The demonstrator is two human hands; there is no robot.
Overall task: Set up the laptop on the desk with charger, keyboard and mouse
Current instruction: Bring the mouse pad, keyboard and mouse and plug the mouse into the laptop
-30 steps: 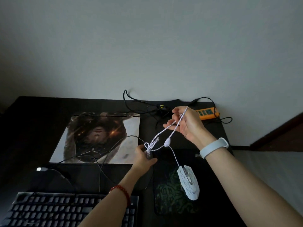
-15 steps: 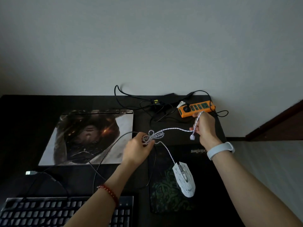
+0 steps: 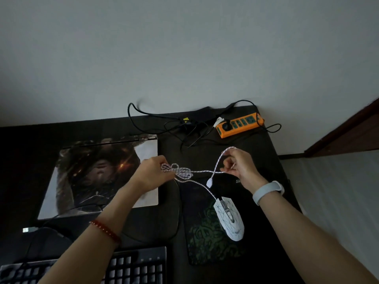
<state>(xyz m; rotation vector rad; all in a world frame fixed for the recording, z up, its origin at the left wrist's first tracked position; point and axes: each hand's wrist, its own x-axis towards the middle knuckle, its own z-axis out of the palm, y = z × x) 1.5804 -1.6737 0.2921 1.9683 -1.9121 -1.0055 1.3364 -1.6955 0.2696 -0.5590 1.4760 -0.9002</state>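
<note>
A white mouse [image 3: 229, 219] lies on a dark green-patterned mouse pad [image 3: 209, 238]. Its white braided cable [image 3: 202, 171] runs up off the desk and stretches between my hands. My left hand [image 3: 152, 176] grips the bundled loops of the cable. My right hand [image 3: 239, 169] pinches a loop of the same cable, held above the desk. The closed laptop [image 3: 102, 177], with a picture on its lid, lies at the left. A black keyboard [image 3: 133, 267] sits at the front edge. Its USB plug [image 3: 28, 229] lies at the left. Black charger cables [image 3: 184, 128] are tangled at the back.
An orange power strip [image 3: 240, 125] lies at the desk's back right, against the grey wall. A thin black cable [image 3: 178, 214] curves across the desk between laptop and mouse pad. The dark desk [image 3: 264, 152] ends at the right, with pale floor and a brown door frame beyond.
My hands have drawn apart and lowered, pulling cable out of the bundle. My right hand swung out toward the power strip, then came back down. The mouse stays on its pad.
</note>
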